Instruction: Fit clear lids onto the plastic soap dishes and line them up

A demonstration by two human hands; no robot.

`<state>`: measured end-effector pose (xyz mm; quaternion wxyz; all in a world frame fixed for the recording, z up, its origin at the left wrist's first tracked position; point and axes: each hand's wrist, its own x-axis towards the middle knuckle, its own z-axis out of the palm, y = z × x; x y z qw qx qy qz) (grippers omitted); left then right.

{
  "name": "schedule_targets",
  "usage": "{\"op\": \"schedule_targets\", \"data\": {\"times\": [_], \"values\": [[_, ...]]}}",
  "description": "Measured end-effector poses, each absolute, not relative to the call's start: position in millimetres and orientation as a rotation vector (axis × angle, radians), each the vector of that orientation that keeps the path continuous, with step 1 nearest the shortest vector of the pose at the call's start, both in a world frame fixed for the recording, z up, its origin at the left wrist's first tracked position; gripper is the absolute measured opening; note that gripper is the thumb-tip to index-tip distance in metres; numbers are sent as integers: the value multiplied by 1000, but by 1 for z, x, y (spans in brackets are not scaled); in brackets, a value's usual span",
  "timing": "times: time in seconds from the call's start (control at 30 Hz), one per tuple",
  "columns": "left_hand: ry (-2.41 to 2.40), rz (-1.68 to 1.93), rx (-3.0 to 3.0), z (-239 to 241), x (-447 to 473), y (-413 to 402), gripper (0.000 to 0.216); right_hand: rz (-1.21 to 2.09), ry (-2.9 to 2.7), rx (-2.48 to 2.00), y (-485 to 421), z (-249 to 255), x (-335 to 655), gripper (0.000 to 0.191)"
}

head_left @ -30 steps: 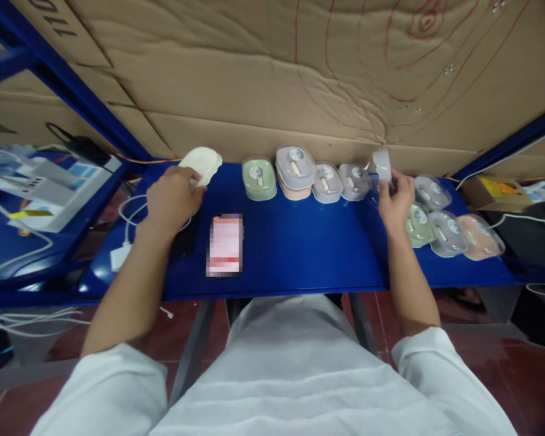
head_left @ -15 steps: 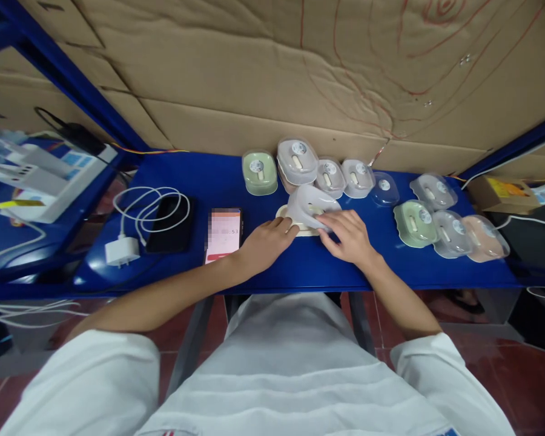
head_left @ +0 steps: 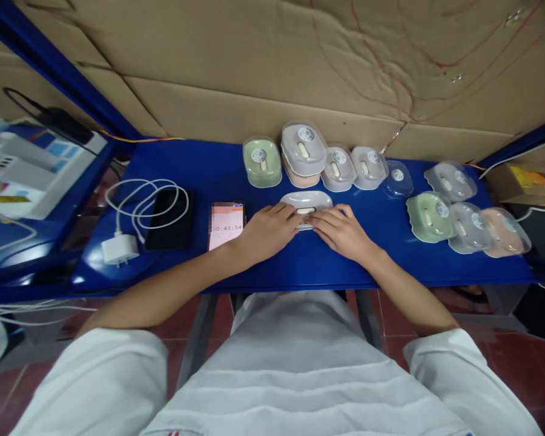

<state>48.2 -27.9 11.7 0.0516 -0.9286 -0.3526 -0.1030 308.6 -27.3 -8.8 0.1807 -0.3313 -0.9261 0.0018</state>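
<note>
A shallow pale grey dish (head_left: 315, 198) with a raised rim lies flat on the blue table in front of me. A small cream bar (head_left: 306, 211) shows in its middle, between my fingertips. My left hand (head_left: 272, 229) is closed over the dish's left front side, its fingers bent and together. Over the right front side lies my right hand (head_left: 338, 230), its fingers close together and pressing on the dish near the bar. My hands hide the front of the dish and whatever is beneath it.
Behind the dish stand a green lidded box (head_left: 262, 162), a stacked grey box (head_left: 303, 148) and a clear lid (head_left: 397, 178). More boxes, including a peach one (head_left: 506, 233), sit at right. At left lie a lit phone (head_left: 227, 224), a black device (head_left: 168, 221) and a white charger (head_left: 119, 248).
The grey dish, tilted up in my hands before, now lies flat over the spot where the cream base was. Both hands have come closer together. The camera view has shifted slightly.
</note>
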Motion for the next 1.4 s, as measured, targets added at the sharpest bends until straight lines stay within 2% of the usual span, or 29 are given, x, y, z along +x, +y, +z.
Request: {"op": "schedule_targets", "data": {"times": [0.3,0.47,0.63,0.73,1.0,1.1,1.2,1.3,1.4], "values": [[-1102,-263,-2894,22,50,-37,21,54,-2598,-920,-26,-9,307,41],[-1127,-297,-2823,34,20,-72,50,89,-2591,-929,-28,-10,309,42],[-1446,-319,-2660,25,-47,-117,87,67,-2581,-913,-26,-11,310,35],[-1589,-319,-2570,11,-76,-117,97,66,-2574,-922,-25,-13,308,33],[-1456,-336,-2568,16,-56,-58,66,21,-2521,-1002,-19,2,321,33],[-1183,-381,-2752,21,-17,-41,54,-193,-2221,-1522,1,26,355,41],[-996,-430,-2847,14,22,-27,51,-384,-1876,-2089,30,41,395,44],[-980,-450,-2889,-1,44,-16,46,-325,-1733,-2467,54,35,422,50],[-997,-488,-2958,-14,41,-10,37,-184,-1729,-2633,65,16,428,62]]}}
